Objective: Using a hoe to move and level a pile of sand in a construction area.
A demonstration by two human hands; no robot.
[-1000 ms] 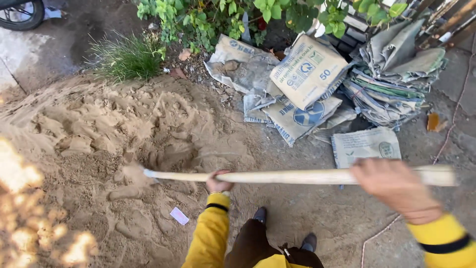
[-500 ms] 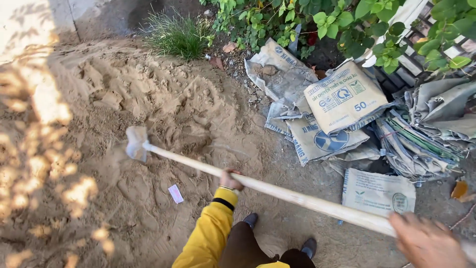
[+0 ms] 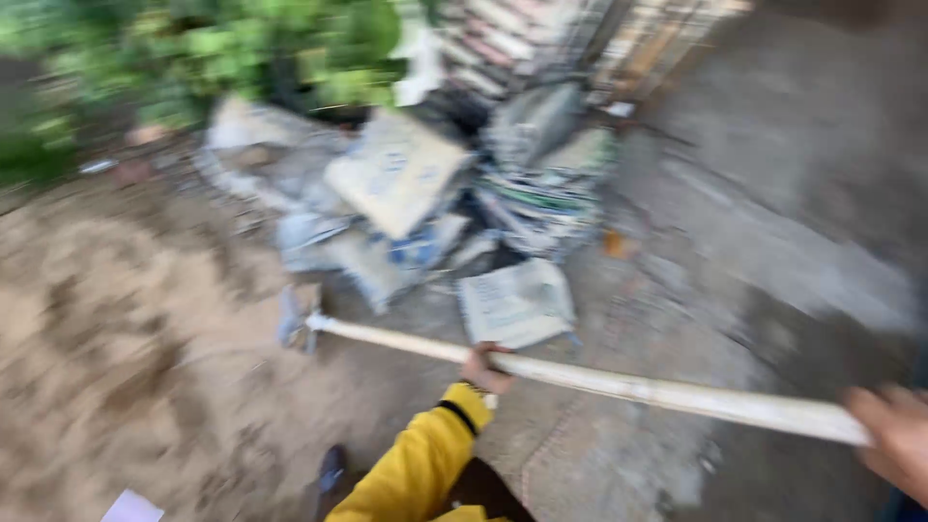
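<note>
Hoe (image 3: 580,379) with a long pale wooden handle runs across the view, gripped by both hands: the left hand (image 3: 483,367) is closed around the shaft partway along, yellow sleeve (image 3: 425,464) below it, and the right hand (image 3: 894,435) is wrapped round the butt end at the far right edge. Compared with half a second ago, the blade (image 3: 295,317) has lifted off the sand pile (image 3: 116,338) and swung rightward; it now hangs beyond the left hand, at the sand's edge and just in front of the heap of cement sacks (image 3: 396,174). The view has turned right too and is blurred, showing more bare concrete ground (image 3: 773,242) past the right hand. Whether sand rides on the blade cannot be told. I judge this a swing between strokes.
</note>
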